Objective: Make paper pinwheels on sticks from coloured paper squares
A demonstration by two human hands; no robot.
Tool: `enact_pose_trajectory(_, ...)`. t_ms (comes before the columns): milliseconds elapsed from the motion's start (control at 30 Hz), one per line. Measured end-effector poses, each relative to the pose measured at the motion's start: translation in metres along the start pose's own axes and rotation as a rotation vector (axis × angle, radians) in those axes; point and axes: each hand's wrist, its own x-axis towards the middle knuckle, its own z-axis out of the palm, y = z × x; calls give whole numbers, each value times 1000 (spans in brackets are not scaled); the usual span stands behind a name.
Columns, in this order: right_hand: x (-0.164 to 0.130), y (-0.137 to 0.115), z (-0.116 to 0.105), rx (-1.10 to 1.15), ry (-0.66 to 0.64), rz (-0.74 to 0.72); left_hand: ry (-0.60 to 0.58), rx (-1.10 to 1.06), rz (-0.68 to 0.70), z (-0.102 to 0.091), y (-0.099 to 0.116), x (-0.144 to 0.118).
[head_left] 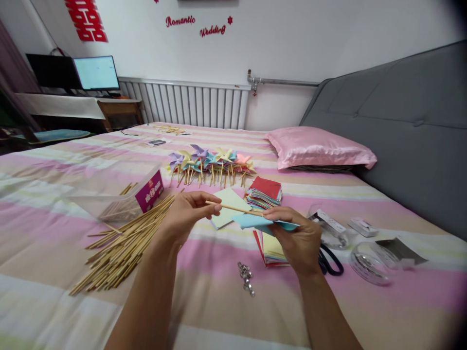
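Between thumb and fingers, my left hand [195, 211] pinches one end of a thin wooden stick [233, 208]. The stick's other end meets a light blue paper pinwheel [253, 222], which my right hand [297, 236] grips, fingers above and thumb below. How the stick and paper join is hidden by my right fingers. Beneath them lie a pale green paper sheet [228, 199] and a stack of yellow and red paper squares [272, 250]. Small shiny metal pieces [246, 278] rest on the bedspread in front.
Loose sticks [124, 253] spread at left beside a clear plastic box [109, 206]. Finished pinwheels [204, 160] lie behind. A coloured paper stack [264, 190], dark scissor handles [330, 261], clear round containers [372, 265] and a pink pillow [321, 148] are at right.
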Motion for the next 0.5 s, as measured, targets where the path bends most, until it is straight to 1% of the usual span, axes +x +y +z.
enact_pose_trajectory(100,0,1,1,41,38,13,21,-266,-1,13,-4,2)
enact_pose_trajectory(200,-1,2,4,60,76,12,13,-417,0,31,-8,2)
enact_pose_trajectory(300,-2,2,5,62,69,11,-22,-444,-33,45,-10,-1)
enact_pose_trajectory(367,-1,1,6,65,45,29,-35,-418,-23,48,-11,-2)
enact_pose_trajectory(433,-1,0,5,67,17,60,-3,-375,30,46,-12,-1)
enact_pose_trajectory(500,0,-1,4,70,-8,81,81,-308,124,41,-14,3)
